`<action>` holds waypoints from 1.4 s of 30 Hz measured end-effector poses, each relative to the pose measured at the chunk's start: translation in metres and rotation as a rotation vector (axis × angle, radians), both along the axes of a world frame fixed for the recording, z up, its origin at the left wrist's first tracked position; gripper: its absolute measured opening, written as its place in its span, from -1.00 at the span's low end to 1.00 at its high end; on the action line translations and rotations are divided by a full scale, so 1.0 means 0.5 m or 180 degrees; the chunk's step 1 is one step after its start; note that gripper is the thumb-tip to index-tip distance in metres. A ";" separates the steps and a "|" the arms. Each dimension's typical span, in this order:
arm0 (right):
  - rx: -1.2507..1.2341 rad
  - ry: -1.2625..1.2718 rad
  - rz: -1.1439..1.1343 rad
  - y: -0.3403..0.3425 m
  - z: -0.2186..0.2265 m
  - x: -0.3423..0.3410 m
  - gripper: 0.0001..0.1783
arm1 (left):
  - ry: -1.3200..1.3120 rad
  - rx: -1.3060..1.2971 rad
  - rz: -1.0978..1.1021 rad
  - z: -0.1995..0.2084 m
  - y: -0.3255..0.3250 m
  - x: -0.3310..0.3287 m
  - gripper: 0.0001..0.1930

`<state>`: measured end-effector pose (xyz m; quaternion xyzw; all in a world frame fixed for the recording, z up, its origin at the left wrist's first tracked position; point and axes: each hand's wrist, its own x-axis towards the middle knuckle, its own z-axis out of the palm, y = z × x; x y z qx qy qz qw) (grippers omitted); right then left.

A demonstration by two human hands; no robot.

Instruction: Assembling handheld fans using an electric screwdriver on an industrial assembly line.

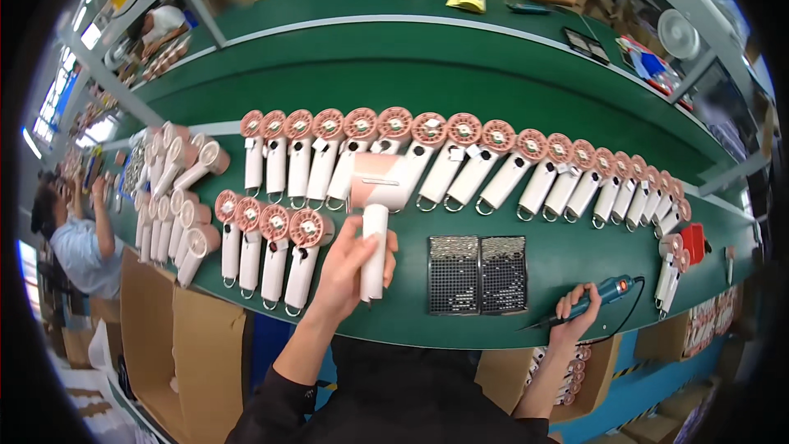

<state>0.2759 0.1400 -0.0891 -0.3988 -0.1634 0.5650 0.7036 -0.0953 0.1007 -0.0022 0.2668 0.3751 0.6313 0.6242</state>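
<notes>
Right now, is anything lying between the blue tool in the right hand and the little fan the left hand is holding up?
Yes: two dark screw trays lie on the green belt between the right hand with the blue screwdriver and the handheld fan in the left hand.

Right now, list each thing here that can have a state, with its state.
left hand: closed around the white handle of the handheld fan
handheld fan: lifted, pink head up
right hand: gripping the electric screwdriver
electric screwdriver: lying low on the green table
screw trays: flat, side by side
</notes>
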 end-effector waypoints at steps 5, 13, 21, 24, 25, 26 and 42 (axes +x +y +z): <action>-0.0224 0.0189 -0.0044 0.006 0.014 0.002 -0.76 | 0.0676 -0.0298 -0.0576 -0.003 0.045 0.075 -0.59; -0.0112 0.0303 -0.0137 0.015 0.012 0.006 -0.81 | 0.2422 0.0386 -0.1869 -0.003 0.149 0.264 -0.36; -0.0095 0.0708 -0.0623 -0.064 0.001 0.043 -0.84 | 0.3147 0.1021 -0.2272 -0.103 0.217 0.505 -0.36; -0.0105 0.0726 -0.0674 -0.092 0.008 0.056 -0.85 | 0.3244 0.1215 -0.2235 -0.146 0.241 0.591 -0.38; -0.0128 0.0739 -0.0698 -0.100 0.012 0.058 -0.86 | 0.3362 0.1524 -0.1932 -0.165 0.247 0.619 -0.41; -0.0058 0.0675 -0.0729 -0.113 0.011 0.063 -0.86 | 0.3485 0.1501 -0.1914 -0.169 0.247 0.650 -0.44; 0.0177 0.0584 -0.1059 -0.268 0.042 0.107 -0.86 | 0.4046 0.1196 -0.2136 -0.185 0.366 1.016 -0.15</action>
